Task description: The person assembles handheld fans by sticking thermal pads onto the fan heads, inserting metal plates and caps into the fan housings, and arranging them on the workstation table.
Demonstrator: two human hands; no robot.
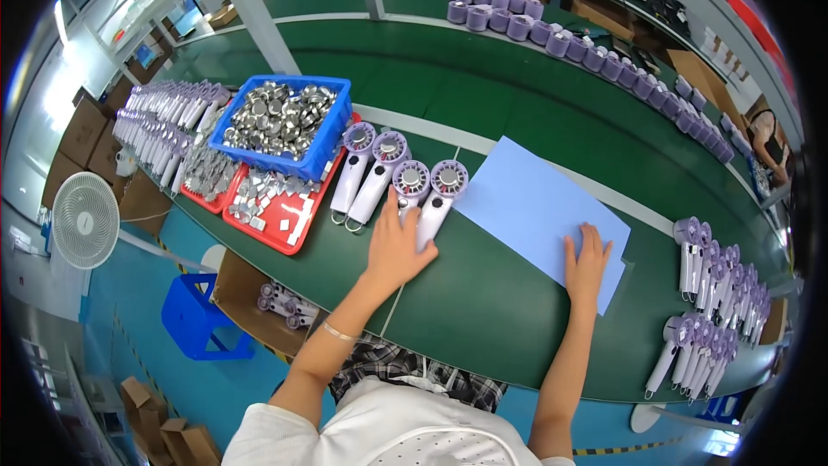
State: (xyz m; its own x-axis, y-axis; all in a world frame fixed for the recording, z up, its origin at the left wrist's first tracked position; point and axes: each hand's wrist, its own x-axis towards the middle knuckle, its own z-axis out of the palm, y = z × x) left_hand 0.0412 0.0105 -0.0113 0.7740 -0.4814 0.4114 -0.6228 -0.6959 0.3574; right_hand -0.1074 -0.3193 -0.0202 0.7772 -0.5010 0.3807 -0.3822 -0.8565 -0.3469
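Note:
Four purple-and-white handheld fans lie side by side on the green bench, the outer ones being one fan (352, 174) at the left and another fan (448, 183) at the right. My left hand (395, 250) is over the handles of the right-hand pair, its fingers along the third fan (410, 179) and its thumb by the end of the fourth one's handle. The fingers look bent round the third fan's handle, which they mostly hide. Fingers apart, my right hand (586, 269) rests flat on a light blue sheet (530, 207).
Left of the fans, a blue bin (343, 112) of round metal parts stands on red trays (289, 243) with small metal pieces. More fans (168, 121) crowd the far left; others (703, 328) lie stacked right. Purple cylindrical parts (561, 43) line the far side. A blue stool (191, 315) stands below.

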